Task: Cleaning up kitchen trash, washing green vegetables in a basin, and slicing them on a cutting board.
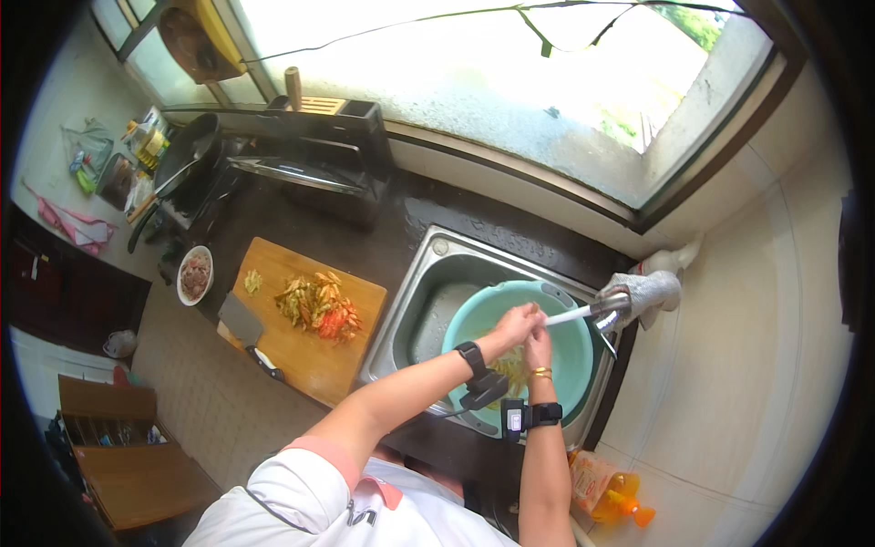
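Observation:
My left hand (514,327) and my right hand (537,347) meet in the stream of water (569,316) running from the faucet (610,305). Their fingers overlap, and whether anything is between them is hidden. Both hands are over a light teal plastic basin (573,369), which sits in the stainless steel sink (428,328). Pale yellow-green shreds of food (509,368) lie in the basin, partly covered by my wrists. A silvery wrapping (649,294) covers the faucet's body.
Left of the sink, a wooden cutting board (321,372) carries chopped green and red vegetables (318,305), minced pale bits (252,282) and a cleaver (240,320). Beyond it are a bowl of raw meat (196,275) and a wok (195,147). An orange-capped bottle (615,496) stands at lower right.

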The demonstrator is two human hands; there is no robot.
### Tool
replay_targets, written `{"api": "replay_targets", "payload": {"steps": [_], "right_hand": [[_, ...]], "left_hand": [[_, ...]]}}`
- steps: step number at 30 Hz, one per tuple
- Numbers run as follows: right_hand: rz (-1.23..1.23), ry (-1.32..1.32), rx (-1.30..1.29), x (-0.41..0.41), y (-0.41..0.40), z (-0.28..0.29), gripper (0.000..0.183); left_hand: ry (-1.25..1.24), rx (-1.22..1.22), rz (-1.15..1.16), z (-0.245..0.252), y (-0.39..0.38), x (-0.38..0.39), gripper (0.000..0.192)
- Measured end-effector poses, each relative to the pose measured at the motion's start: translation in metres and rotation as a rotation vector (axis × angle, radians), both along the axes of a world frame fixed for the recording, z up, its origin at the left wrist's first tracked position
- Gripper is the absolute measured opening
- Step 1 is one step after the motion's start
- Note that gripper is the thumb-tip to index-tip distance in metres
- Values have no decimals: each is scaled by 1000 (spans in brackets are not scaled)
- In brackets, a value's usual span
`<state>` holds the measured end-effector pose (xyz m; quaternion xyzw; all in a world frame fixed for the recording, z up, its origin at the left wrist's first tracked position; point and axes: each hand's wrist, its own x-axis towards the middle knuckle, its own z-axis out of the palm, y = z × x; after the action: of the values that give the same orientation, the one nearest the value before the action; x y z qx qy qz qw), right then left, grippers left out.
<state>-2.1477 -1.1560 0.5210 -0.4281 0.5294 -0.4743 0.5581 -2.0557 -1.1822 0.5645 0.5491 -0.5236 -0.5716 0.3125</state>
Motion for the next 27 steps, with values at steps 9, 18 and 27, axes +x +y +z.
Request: {"api": "replay_targets", "payload": {"steps": [9, 18, 27], "right_hand": [[100, 889, 392, -6, 32, -2, 25], [-156, 181, 427, -52, 21, -21, 26], [-139, -303, 502, -17, 3, 13, 24]], "left_hand": [[481, 160, 276, 33, -11, 26, 21], [428, 115, 374, 11, 4, 47, 18], [234, 43, 198, -11, 18, 34, 19]]}}
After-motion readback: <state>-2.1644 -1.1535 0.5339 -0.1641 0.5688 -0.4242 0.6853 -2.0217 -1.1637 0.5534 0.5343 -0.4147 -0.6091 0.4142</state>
